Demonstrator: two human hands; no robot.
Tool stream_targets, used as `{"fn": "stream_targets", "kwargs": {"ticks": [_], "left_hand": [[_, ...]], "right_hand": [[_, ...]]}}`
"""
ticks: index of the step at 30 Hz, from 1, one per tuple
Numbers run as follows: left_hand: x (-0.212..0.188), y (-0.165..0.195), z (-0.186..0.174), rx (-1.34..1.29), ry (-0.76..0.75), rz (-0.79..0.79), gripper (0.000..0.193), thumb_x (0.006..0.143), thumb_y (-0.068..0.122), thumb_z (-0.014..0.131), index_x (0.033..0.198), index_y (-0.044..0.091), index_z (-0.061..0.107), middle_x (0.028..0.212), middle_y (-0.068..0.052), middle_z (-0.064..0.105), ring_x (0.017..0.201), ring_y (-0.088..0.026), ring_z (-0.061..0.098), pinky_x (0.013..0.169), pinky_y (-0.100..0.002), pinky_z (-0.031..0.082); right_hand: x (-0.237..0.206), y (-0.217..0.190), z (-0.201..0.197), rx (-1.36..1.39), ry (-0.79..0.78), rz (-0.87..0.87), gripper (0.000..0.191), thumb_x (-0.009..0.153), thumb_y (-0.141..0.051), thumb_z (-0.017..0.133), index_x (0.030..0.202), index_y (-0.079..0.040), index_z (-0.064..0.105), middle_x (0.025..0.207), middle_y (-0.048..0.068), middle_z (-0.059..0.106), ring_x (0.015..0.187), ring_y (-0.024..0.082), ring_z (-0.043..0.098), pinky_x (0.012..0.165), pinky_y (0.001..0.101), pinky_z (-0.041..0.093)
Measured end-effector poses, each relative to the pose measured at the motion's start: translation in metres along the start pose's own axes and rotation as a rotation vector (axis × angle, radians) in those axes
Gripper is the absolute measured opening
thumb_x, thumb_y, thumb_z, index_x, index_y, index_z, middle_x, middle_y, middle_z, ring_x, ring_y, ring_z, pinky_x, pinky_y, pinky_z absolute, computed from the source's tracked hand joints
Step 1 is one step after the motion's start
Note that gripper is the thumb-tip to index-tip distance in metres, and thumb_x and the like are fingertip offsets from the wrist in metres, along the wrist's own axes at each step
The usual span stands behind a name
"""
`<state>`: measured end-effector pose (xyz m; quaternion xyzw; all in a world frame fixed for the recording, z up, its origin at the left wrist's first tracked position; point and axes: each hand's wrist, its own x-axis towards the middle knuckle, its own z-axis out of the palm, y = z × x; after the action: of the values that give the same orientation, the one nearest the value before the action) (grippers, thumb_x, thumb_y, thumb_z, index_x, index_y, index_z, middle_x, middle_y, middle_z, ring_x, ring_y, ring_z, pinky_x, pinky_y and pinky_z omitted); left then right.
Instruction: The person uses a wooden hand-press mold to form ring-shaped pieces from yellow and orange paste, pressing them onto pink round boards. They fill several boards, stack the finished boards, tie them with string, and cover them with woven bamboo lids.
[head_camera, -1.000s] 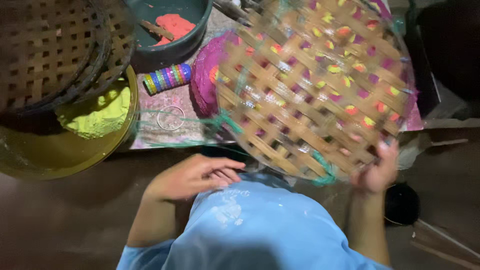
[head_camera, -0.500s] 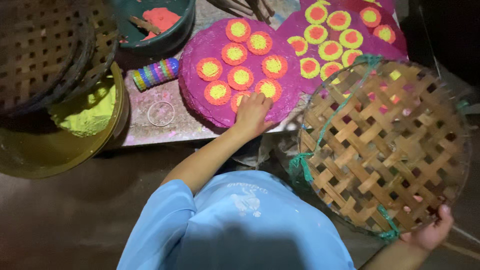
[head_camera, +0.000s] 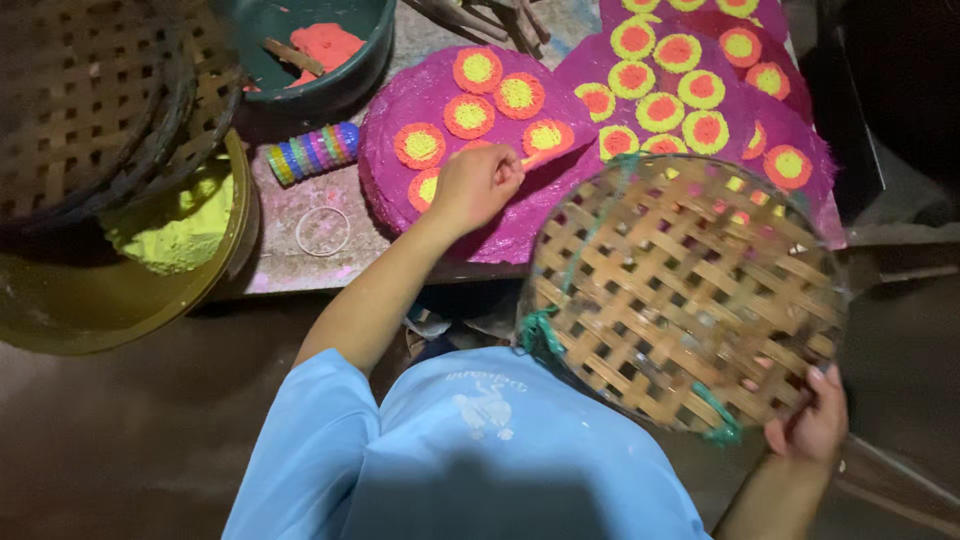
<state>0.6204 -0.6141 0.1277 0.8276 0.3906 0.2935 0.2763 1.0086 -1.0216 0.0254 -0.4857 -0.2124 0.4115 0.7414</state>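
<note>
The left hand (head_camera: 478, 185) was curled, fingers together, on the magenta disc (head_camera: 440, 200), directly beneath it. The woven tray (head_camera: 685, 290) was gripped at its near rim by the right hand (head_camera: 812, 425).

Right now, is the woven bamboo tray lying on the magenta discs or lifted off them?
Lifted off: the right hand holds the woven bamboo tray by its rim, beside the uncovered magenta discs.

Dim scene, bright centre (dark corners), slight blur
</note>
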Motion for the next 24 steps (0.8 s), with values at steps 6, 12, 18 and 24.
{"fn": "stream_targets", "kwargs": {"ticks": [6, 12, 18, 24], "left_hand": [[0.005, 0.023, -0.011, 0.058, 0.106, 0.162, 0.011, 0.083, 0.020, 0.074, 0.088, 0.011, 0.070, 0.079, -0.005, 0.070, 0.076, -0.026, 0.069, 0.072, -0.045, 0.052], [-0.021, 0.032, 0.012, 0.072, 0.045, 0.214, 0.008, 0.083, 0.017, 0.072, 0.088, 0.014, 0.068, 0.082, -0.003, 0.069, 0.087, -0.026, 0.067, 0.080, -0.048, 0.046], [-0.048, 0.040, 0.044, 0.083, 0.056, 0.332, 0.014, 0.080, 0.020, 0.073, 0.090, 0.013, 0.067, 0.087, -0.005, 0.068, 0.091, -0.028, 0.066, 0.080, -0.048, 0.045], [-0.072, 0.051, 0.043, 0.114, 0.015, 0.365, 0.018, 0.079, 0.022, 0.073, 0.091, 0.012, 0.065, 0.089, -0.006, 0.066, 0.093, -0.028, 0.064, 0.080, -0.047, 0.042]], "right_hand": [[0.055, 0.048, 0.087, 0.100, -0.198, 0.195, 0.045, 0.111, -0.018, 0.044, 0.151, 0.004, 0.051, 0.123, 0.033, 0.068, 0.087, 0.044, 0.067, 0.058, 0.0449, 0.048], [0.066, 0.087, 0.190, 0.175, -0.337, 0.194, 0.049, 0.103, -0.010, 0.045, 0.152, -0.006, 0.039, 0.132, 0.024, 0.063, 0.116, 0.040, 0.064, 0.096, 0.0593, 0.053], [0.076, 0.119, 0.239, 0.245, -0.296, 0.214, 0.054, 0.099, -0.005, 0.048, 0.153, -0.008, 0.040, 0.136, 0.013, 0.060, 0.124, 0.030, 0.061, 0.100, 0.0506, 0.053], [0.088, 0.142, 0.263, 0.353, -0.337, 0.195, 0.058, 0.103, -0.002, 0.051, 0.160, -0.009, 0.039, 0.135, 0.010, 0.060, 0.116, 0.021, 0.062, 0.097, 0.0374, 0.053]]}}
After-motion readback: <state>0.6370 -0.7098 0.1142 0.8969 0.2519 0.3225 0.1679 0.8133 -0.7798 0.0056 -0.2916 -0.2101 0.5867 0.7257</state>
